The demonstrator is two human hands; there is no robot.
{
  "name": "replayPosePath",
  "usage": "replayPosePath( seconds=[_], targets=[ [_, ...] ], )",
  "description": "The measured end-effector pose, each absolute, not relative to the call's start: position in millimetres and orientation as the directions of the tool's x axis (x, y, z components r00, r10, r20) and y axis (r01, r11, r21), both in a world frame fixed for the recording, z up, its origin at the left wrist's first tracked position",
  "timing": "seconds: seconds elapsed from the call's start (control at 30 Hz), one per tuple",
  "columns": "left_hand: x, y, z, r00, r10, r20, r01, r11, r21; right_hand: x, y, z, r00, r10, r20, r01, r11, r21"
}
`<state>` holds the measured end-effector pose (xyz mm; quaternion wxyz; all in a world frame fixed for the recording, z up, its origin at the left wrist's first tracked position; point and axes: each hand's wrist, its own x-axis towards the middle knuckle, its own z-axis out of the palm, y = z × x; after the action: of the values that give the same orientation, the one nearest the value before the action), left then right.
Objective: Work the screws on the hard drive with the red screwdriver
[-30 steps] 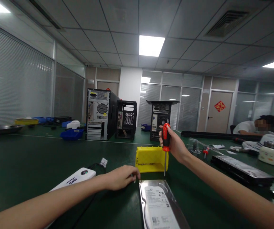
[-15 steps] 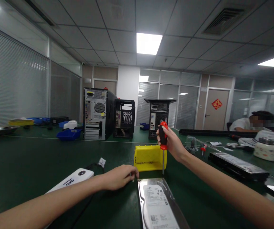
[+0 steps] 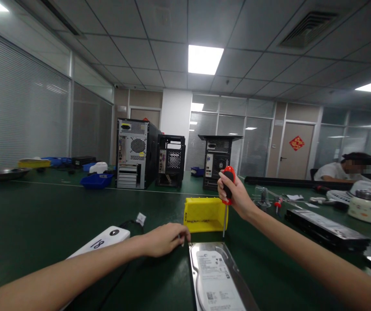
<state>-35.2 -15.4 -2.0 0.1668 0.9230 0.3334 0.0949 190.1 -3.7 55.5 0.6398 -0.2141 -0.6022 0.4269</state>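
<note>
My right hand is wrapped round the red and black handle of a screwdriver. The handle leans slightly right, and its metal shaft points down to the far right corner of a hard drive. Whether the tip touches the drive cannot be made out. The drive lies flat, white label up, cut off by the lower edge. My left hand rests at its far left corner with fingers curled down; what they hold, if anything, is hidden. Just behind the drive, a yellow bin has small dark bits inside.
A white power strip marked 18 lies beside my left forearm. More drives are stacked at right, near a glass jar. Computer cases stand farther back, with a blue bin at left. Another person sits at far right.
The screwdriver's handle has tipped a little to the right, its tip staying near the drive's corner, and my right fingers have shifted round it. My left hand stays by the drive.
</note>
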Motion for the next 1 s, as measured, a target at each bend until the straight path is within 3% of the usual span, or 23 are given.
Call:
replayPosePath(
  seconds=[1.0],
  targets=[
    [-36.0,-7.8,-8.6,0.783,0.615,0.097,0.548,-0.754,0.362,192.1,-5.2,54.4,-0.109,0.777,0.620,-0.266,0.578,-0.772]
  ],
)
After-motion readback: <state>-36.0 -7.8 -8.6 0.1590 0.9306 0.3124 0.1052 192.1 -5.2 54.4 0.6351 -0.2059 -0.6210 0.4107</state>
